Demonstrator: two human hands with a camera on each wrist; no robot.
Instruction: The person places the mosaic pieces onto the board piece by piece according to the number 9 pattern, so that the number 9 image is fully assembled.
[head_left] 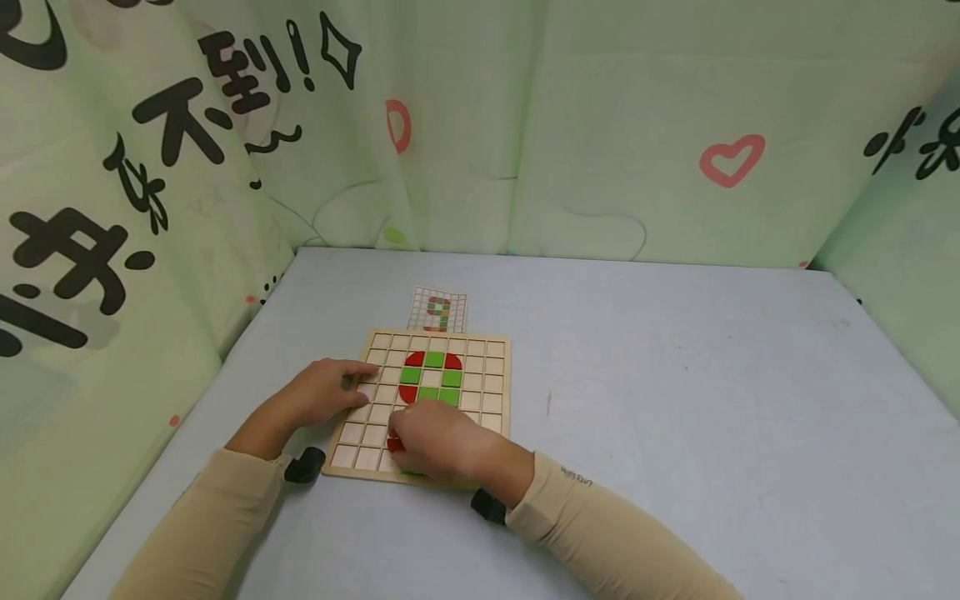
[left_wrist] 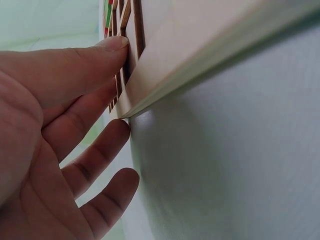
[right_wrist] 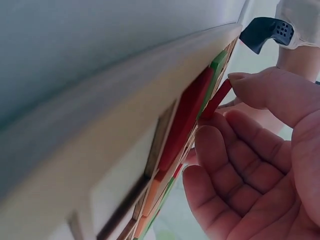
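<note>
A square wooden grid board (head_left: 493, 364) lies on the table, with red quarter-round pieces (head_left: 415, 358) and green square pieces (head_left: 434, 359) set in its cells. At the board's left side, my left hand (head_left: 318, 392) rests its thumb and forefinger on the edge, the other fingers loosely extended. Over the lower part of the board, my right hand (head_left: 442, 437) pinches a small red piece (right_wrist: 218, 100) between thumb and forefinger. In the right wrist view an orange piece (right_wrist: 151, 194) also sits in the grid. My right hand hides several cells in the head view.
Just beyond the board lies a printed pattern card (head_left: 438, 310), partly covered by the board's far edge. The white table (head_left: 675, 400) spreads to the right. Pale green curtains (head_left: 600, 125) with dark lettering and pink hearts surround it. Each wrist carries a black camera (head_left: 303, 465).
</note>
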